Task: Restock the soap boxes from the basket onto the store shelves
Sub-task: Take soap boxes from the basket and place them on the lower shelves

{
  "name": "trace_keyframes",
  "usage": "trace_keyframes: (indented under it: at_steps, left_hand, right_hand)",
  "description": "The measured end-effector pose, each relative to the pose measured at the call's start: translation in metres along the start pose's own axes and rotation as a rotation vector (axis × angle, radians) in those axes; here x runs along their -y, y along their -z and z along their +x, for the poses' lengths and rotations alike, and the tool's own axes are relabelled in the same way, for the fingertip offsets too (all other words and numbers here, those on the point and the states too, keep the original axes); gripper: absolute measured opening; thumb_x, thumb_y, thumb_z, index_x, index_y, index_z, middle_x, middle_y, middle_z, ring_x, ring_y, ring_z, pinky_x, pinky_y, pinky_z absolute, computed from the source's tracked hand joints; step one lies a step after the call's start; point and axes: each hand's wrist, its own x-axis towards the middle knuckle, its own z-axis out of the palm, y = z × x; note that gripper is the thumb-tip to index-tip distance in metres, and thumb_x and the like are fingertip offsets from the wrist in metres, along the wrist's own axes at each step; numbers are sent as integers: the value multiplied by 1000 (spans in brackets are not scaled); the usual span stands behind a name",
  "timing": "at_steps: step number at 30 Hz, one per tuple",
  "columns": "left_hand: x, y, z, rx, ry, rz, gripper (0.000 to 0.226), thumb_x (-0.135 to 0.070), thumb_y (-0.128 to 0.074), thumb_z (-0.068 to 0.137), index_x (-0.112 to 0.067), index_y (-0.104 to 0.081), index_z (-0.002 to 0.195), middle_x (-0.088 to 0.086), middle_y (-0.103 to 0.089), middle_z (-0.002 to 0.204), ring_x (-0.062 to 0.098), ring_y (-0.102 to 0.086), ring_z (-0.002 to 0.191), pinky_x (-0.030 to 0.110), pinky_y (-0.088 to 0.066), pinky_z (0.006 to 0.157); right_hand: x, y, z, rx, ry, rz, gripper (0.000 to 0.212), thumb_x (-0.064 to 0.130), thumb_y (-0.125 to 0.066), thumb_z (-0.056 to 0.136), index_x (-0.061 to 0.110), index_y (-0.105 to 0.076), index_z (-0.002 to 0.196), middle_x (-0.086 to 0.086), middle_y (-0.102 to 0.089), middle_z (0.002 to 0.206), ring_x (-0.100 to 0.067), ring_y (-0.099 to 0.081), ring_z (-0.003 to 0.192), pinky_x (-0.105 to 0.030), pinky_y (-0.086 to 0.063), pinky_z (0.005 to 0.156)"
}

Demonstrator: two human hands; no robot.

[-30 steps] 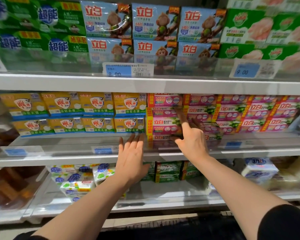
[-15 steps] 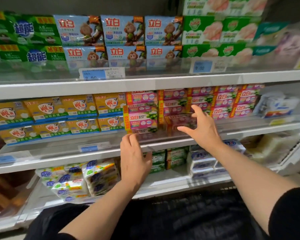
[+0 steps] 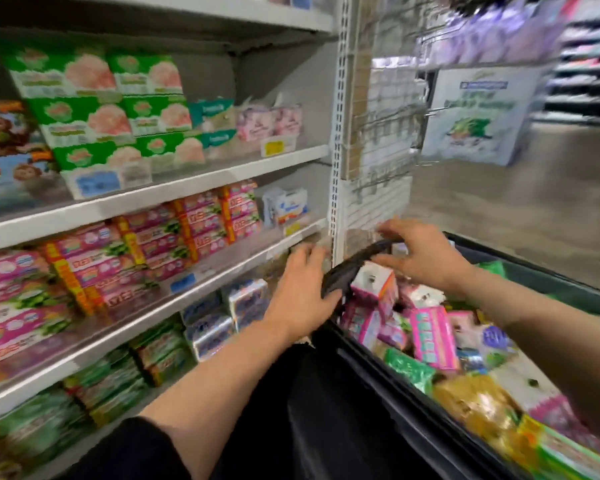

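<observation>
Both hands have left the pink-box shelf (image 3: 174, 296) for the basket (image 3: 388, 379) at three o'clock — left hand (image 3: 300, 292) open beside its handle (image 3: 354, 266); right hand (image 3: 426, 258) spread, empty — next soap boxes (image 3: 432, 336) pending.

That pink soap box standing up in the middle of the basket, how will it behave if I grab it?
The pink soap box looks like stiff card, so probably firm to pinch. It leans on loose packs in the basket, so neighbours may shift. Likely light enough for one hand.
</observation>
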Motion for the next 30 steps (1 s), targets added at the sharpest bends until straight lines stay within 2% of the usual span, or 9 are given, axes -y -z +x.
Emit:
trace_keyframes:
  at_steps: [5,8,11,13,16,18,22,25,30]
  left_hand:
    - [-27,-50,29,152,-84,22,57,-18,-74,74,-7,-48,124,13,-42,125,34,-45,118,40,-37,103]
    - [-22,-70,43,244,-124,90,64,-17,-71,75,-13,-46,134,10,-40,134,31,-43,125,37,-36,106]
    - [-19,-89,58,386,-214,226,75,-19,-68,81,-12,-34,147,13,-31,152,26,-26,143,29,-18,117]
    - [-20,-101,66,453,-223,317,84,-23,-67,83,-13,-21,153,12,-16,160,23,-14,148,35,-12,120]
    - [-16,-116,71,456,-223,384,94,-22,-65,84,-16,-4,155,9,-2,162,24,-2,150,38,-8,121]
    - [-12,-120,72,412,-235,356,94,-19,-64,85,-16,-1,155,10,-8,161,25,-3,149,34,-6,121]
    - [-9,-116,73,351,-251,281,83,-15,-69,80,-7,-25,150,12,-35,147,29,-25,137,41,-27,115]
    - [-7,-115,70,303,-274,206,71,-12,-70,72,-14,-46,139,6,-48,133,22,-31,125,51,-49,90]
    - [-4,-107,69,213,-294,97,75,-19,-71,60,-22,-54,132,-3,-55,127,21,-41,120,49,-50,89]
  right_hand:
    - [-69,19,-57,16,-160,-84,47,31,-79,75,7,-65,113,-13,-67,108,-33,-61,103,-37,-44,86]
    - [-97,26,-82,97,-244,-152,50,30,-77,76,8,-63,119,-16,-65,115,-33,-57,110,-35,-40,88]
    - [-124,27,-101,199,-337,-221,58,38,-76,76,11,-59,125,-15,-62,120,-32,-53,113,-34,-38,92]
    - [-134,27,-110,266,-404,-253,67,45,-76,74,14,-55,129,-13,-59,123,-30,-51,115,-32,-38,95]
    - [-138,26,-117,348,-511,-256,74,49,-77,72,12,-52,130,-15,-55,123,-32,-53,114,-35,-43,94]
    - [-139,24,-119,367,-545,-222,78,46,-80,69,9,-50,130,-15,-53,124,-32,-52,115,-37,-42,96]
    - [-137,29,-117,355,-625,-137,90,40,-86,63,8,-43,136,-12,-48,129,-29,-48,118,-33,-39,98]
    - [-135,31,-115,368,-648,-132,96,38,-88,60,10,-42,139,-11,-46,133,-27,-47,121,-31,-39,99]
    - [-140,42,-119,491,-623,-158,104,25,-90,56,12,-37,145,-9,-39,143,-26,-40,130,-32,-38,105]
